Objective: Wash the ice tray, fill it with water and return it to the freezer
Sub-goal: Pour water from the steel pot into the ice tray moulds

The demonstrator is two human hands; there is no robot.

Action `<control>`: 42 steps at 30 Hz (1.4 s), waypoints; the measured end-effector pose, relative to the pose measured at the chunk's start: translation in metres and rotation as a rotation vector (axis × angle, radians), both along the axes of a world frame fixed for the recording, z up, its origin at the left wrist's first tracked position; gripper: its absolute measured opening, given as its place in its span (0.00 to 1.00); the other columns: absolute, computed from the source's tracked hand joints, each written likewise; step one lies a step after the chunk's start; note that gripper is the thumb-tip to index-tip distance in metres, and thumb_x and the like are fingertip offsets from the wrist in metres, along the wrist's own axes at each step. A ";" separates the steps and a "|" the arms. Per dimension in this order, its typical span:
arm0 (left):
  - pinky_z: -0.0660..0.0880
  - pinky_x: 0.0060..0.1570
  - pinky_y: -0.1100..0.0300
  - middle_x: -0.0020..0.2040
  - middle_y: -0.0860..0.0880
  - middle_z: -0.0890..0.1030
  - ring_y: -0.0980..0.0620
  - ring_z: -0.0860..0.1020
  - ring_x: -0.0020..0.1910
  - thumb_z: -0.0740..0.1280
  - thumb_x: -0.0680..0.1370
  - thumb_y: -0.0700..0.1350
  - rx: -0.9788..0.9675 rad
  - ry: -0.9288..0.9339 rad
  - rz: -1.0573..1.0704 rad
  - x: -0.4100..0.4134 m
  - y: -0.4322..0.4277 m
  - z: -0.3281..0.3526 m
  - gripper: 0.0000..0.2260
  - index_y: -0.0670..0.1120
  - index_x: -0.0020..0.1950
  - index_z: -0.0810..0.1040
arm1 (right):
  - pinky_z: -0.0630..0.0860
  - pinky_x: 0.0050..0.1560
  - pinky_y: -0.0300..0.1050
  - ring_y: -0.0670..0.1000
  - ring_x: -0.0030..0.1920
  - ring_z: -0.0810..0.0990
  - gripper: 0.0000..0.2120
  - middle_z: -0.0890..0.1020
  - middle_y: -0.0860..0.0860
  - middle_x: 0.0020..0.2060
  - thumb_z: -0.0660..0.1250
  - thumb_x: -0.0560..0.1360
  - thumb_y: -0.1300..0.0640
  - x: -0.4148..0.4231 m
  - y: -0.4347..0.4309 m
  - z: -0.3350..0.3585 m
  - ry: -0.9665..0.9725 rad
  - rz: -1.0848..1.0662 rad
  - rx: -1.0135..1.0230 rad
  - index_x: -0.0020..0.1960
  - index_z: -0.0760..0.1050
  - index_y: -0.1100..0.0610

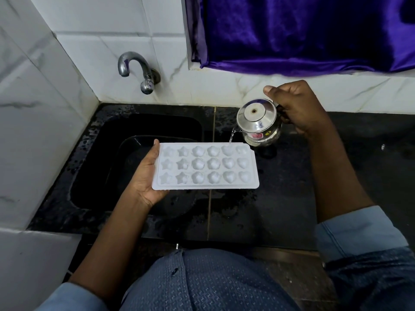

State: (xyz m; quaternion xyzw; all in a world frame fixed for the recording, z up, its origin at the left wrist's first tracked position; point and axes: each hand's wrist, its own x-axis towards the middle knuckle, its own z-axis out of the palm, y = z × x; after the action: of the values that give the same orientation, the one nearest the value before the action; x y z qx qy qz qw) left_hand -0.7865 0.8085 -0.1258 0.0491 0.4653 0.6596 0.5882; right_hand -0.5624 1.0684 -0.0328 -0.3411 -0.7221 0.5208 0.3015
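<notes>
White plastic ice tray [202, 186] is held level over the front-right part of the black sink [134, 131], its right end reaching over the black stone surface [292, 198]. Tray has 3 rows of 6 moulds: stars at left, flowers in mid, hearts at right. Left grip [147, 176] has the tray's left short end, w/ palm & fingers under it and thumb along the edge on top. Right grip [298, 108] is curled round the handle of a small steel kettle [258, 122], which is tipped toward the tray and has a red label on its body. Thin stream of water [231, 136] runs from the spout to the far row, landing at the 5th mould from left, a heart. Can't tell how full the other moulds are. Kettle sits just beyond the tray's far-right corner, not touching it. Chrome tap [137, 68] sticks out of the white marble-look tiles [89, 25] behind the sink. Surface round the sink is wet w/ droplets. Purple satin curtain [303, 30] hangs top right.
</notes>
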 end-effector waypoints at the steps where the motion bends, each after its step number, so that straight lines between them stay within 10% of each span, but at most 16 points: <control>1: 0.84 0.55 0.43 0.69 0.39 0.82 0.40 0.84 0.63 0.57 0.84 0.67 0.001 -0.006 0.003 0.000 0.000 0.000 0.31 0.44 0.71 0.82 | 0.61 0.26 0.39 0.47 0.23 0.61 0.26 0.64 0.49 0.23 0.70 0.82 0.51 0.000 0.000 0.000 -0.002 0.000 0.003 0.32 0.66 0.63; 42: 0.79 0.64 0.40 0.70 0.39 0.81 0.39 0.82 0.67 0.59 0.84 0.67 -0.007 -0.058 -0.023 -0.001 -0.002 -0.005 0.32 0.43 0.73 0.78 | 0.60 0.26 0.38 0.47 0.23 0.59 0.25 0.63 0.49 0.24 0.71 0.81 0.48 -0.026 -0.010 0.010 -0.050 0.120 0.001 0.34 0.68 0.62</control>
State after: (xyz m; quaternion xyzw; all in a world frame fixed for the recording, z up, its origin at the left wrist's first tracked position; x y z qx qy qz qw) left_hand -0.7878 0.8067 -0.1306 0.0335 0.4499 0.6522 0.6092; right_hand -0.5881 1.0579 -0.0226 -0.3101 -0.7489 0.5288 0.2517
